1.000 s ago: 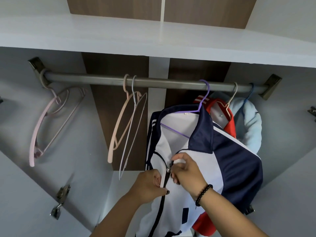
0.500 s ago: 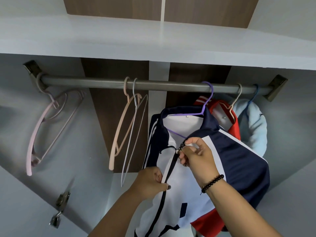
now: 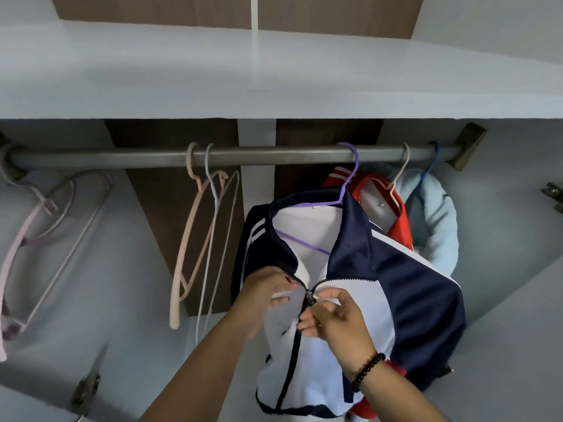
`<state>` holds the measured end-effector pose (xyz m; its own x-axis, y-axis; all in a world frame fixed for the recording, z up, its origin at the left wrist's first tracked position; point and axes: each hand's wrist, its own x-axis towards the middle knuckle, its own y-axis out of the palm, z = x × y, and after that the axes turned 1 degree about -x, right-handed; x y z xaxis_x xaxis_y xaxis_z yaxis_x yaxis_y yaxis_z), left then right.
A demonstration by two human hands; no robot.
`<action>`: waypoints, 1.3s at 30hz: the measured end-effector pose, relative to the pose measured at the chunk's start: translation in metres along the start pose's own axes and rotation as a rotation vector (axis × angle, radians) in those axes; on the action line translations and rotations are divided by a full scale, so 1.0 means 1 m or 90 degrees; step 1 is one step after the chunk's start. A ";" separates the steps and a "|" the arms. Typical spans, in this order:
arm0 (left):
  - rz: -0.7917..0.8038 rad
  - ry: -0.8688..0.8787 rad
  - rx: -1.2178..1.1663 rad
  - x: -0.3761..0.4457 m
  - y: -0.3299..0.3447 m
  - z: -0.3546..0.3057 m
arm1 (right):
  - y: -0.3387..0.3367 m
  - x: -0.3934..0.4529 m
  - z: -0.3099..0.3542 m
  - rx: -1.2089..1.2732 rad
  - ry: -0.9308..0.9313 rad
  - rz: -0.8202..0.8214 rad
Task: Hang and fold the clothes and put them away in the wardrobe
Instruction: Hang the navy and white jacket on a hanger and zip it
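While the left hand (image 3: 268,289) grips the white front panel, the right hand (image 3: 333,315) pinches the zipper pull (image 3: 309,296) of one navy-and-white jacket (image 3: 350,287) on a purple hanger (image 3: 347,190). Three garments and seven hangers hang from the rail (image 3: 268,156); no writing is readable.

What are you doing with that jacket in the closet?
A person is zipping up a navy and white jacket that hangs on a purple hanger on the wardrobe rail. The right hand pinches the zipper pull, and the left hand grips the white front beside it. The collar is open above the zip. Empty hangers hang further left.
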<state>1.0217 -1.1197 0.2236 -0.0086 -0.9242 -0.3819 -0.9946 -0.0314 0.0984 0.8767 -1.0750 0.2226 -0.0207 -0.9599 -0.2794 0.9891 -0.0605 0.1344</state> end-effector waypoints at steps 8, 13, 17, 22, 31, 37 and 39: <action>-0.007 -0.102 -0.066 0.025 0.011 0.010 | -0.027 0.020 0.034 -0.198 -0.046 -0.048; 0.026 -0.055 -0.032 0.031 0.025 -0.013 | -0.044 0.042 0.091 -0.374 -0.420 -0.260; 0.030 0.060 0.081 0.047 0.044 -0.041 | -0.064 0.065 0.092 -0.650 -0.422 -0.333; 0.100 0.158 0.170 0.063 0.068 -0.057 | -0.075 0.060 0.056 -0.629 -0.396 -0.328; 0.013 0.295 0.215 0.063 0.078 -0.045 | -0.051 0.042 0.029 -0.639 -0.461 -0.356; 0.081 0.440 0.328 0.039 0.092 -0.043 | -0.052 0.020 -0.003 -0.576 -0.455 -0.361; 0.090 0.455 0.382 0.032 0.094 -0.037 | -0.055 0.010 -0.015 -0.582 -0.447 -0.338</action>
<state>0.9312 -1.1659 0.2544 -0.2669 -0.9247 0.2715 -0.8774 0.1166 -0.4654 0.8242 -1.0773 0.1981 -0.2405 -0.8306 0.5023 0.5690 -0.5399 -0.6203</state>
